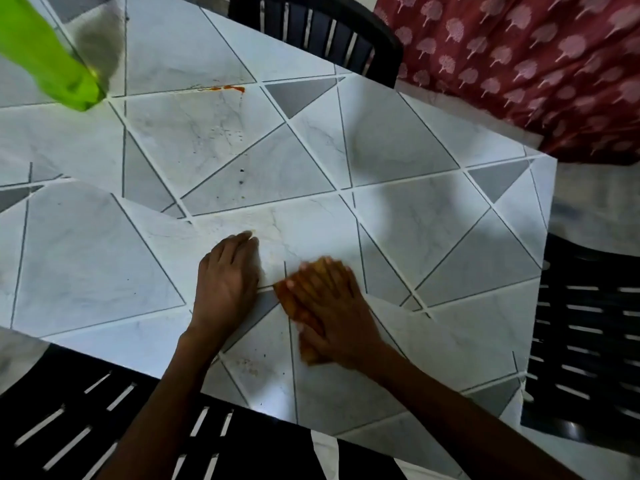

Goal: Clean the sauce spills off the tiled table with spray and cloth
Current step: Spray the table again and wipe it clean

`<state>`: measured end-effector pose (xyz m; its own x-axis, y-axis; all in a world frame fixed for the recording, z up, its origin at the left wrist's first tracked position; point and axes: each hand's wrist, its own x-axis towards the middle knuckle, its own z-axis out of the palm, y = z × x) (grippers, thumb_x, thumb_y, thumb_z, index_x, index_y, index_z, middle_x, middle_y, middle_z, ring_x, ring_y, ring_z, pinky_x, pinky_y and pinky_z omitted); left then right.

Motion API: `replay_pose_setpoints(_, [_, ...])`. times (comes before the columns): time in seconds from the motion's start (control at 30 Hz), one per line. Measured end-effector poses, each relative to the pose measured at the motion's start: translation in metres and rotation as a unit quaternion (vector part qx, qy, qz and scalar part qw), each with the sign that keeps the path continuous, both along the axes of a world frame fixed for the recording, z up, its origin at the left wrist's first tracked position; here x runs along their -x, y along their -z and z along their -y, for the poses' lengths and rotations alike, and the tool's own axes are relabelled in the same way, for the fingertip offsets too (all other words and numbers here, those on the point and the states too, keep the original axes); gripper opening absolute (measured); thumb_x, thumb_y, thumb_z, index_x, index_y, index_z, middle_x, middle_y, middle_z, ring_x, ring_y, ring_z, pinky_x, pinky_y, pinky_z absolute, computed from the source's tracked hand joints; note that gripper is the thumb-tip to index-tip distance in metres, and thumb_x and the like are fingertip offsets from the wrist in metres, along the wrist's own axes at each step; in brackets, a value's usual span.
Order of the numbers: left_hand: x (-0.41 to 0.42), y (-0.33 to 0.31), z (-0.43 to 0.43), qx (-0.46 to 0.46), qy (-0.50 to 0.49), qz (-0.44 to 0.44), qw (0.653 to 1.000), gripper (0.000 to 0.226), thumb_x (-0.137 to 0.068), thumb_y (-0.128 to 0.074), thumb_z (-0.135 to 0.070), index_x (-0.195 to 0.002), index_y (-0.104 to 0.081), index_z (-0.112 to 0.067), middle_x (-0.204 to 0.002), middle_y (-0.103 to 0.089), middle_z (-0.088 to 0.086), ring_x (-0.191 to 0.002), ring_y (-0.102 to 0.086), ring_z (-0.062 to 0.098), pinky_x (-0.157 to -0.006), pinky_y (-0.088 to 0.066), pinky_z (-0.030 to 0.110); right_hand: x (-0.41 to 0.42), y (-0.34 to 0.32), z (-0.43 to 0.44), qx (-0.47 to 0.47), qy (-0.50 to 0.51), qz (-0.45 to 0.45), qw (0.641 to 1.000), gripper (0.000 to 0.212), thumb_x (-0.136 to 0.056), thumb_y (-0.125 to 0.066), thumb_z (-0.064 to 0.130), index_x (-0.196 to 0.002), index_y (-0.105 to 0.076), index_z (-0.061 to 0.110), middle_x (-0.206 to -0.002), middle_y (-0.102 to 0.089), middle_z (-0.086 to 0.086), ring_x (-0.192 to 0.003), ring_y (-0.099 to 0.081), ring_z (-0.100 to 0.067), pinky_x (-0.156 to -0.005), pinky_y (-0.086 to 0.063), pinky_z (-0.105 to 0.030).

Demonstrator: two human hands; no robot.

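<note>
My right hand (332, 303) lies flat, fingers straight, pressing an orange cloth (298, 311) onto the tiled table (433, 209) near its front edge; hand and cloth are motion-blurred. My left hand (227, 282) rests flat on the tiles just left of the cloth. An orange-red sauce smear (227, 88) lies along a grout line farther back. Small dark specks (241, 176) dot the tiles between the smear and my hands. A green spray bottle (45, 53) stands at the far left corner.
Black slatted plastic chairs stand at the near side (104, 420), the right side (588, 334) and the far side (322, 29) of the table. A red patterned fabric (519, 57) hangs beyond the right corner. Faint brownish specks (251, 367) mark the tile by my left wrist.
</note>
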<state>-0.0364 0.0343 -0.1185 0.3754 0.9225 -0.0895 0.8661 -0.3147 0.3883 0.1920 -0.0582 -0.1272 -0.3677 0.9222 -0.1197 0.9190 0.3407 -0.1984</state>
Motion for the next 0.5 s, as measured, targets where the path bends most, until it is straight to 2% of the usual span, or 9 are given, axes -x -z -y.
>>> replay_pose_setpoints(0.07, [0.005,0.002,-0.002,-0.004,0.009,-0.001,1.0,0.049,-0.089,-0.048,-0.021,-0.136,-0.051,-0.008,-0.146,-0.048,0.01,-0.13,-0.047,0.032,-0.1,-0.044,0.047,-0.036,0.001,0.022,0.012,-0.036,0.015,0.999,0.077,-0.093,-0.052,0.055,-0.159,-0.024,0.029,-0.169,-0.013,-0.002,-0.156,-0.004,-0.034,-0.122,-0.01,-0.062])
replay_pose_setpoints(0.1, [0.005,0.002,-0.002,-0.006,0.01,0.006,1.0,0.049,-0.088,-0.049,-0.02,-0.135,-0.052,-0.007,-0.145,-0.049,0.011,-0.13,-0.048,0.033,-0.1,-0.044,0.048,-0.057,0.0,0.021,0.015,-0.023,0.025,0.999,0.077,-0.092,-0.052,0.055,-0.159,-0.025,0.029,-0.168,-0.015,-0.002,-0.156,-0.006,-0.033,-0.12,-0.013,-0.064])
replay_pose_setpoints(0.17, [0.004,0.002,-0.003,-0.008,0.004,0.021,1.0,0.047,-0.087,-0.051,-0.017,-0.134,-0.054,-0.006,-0.143,-0.05,0.012,-0.129,-0.049,0.033,-0.1,-0.044,0.048,-0.095,0.0,-0.006,0.023,0.043,0.045,0.998,0.076,-0.091,-0.047,0.056,-0.159,-0.026,0.028,-0.168,-0.018,-0.003,-0.155,-0.011,-0.034,-0.116,-0.02,-0.065])
replay_pose_setpoints(0.27, [0.006,0.003,-0.005,-0.008,-0.009,0.032,0.999,0.046,-0.09,-0.05,-0.017,-0.134,-0.054,-0.005,-0.143,-0.05,0.012,-0.13,-0.048,0.032,-0.102,-0.043,0.047,-0.115,0.006,-0.095,0.016,0.188,0.09,0.978,0.074,-0.095,-0.029,0.062,-0.16,-0.019,0.03,-0.167,-0.02,-0.005,-0.151,-0.019,-0.039,-0.118,-0.019,-0.061])
replay_pose_setpoints(0.37, [0.021,0.005,-0.008,-0.008,-0.036,0.042,0.998,0.049,-0.092,-0.047,-0.023,-0.138,-0.051,-0.006,-0.146,-0.049,0.01,-0.131,-0.047,0.031,-0.105,-0.041,0.047,-0.056,0.006,-0.185,-0.005,0.239,0.141,0.961,0.071,-0.095,-0.021,0.056,-0.16,-0.013,0.029,-0.16,-0.029,-0.013,-0.143,-0.027,-0.046,-0.114,-0.02,-0.062])
replay_pose_setpoints(0.43, [0.035,0.002,-0.011,-0.009,-0.047,0.047,0.998,0.055,-0.089,-0.049,-0.026,-0.14,-0.05,-0.006,-0.146,-0.048,0.01,-0.132,-0.047,0.031,-0.105,-0.041,0.047,0.003,0.005,-0.204,-0.023,0.193,0.119,0.974,0.077,-0.087,-0.029,0.055,-0.158,-0.02,0.027,-0.156,-0.032,-0.014,-0.14,-0.032,-0.047,-0.113,-0.022,-0.062])
replay_pose_setpoints(0.5, [0.051,-0.001,-0.014,-0.008,-0.053,0.047,0.997,0.062,-0.082,-0.048,-0.028,-0.139,-0.051,-0.004,-0.144,-0.05,0.012,-0.13,-0.048,0.033,-0.104,-0.042,0.047,0.056,0.001,-0.181,-0.024,0.111,0.073,0.991,0.08,-0.087,-0.031,0.058,-0.16,-0.016,0.03,-0.165,-0.021,-0.01,-0.149,-0.019,-0.044,-0.117,-0.016,-0.061])
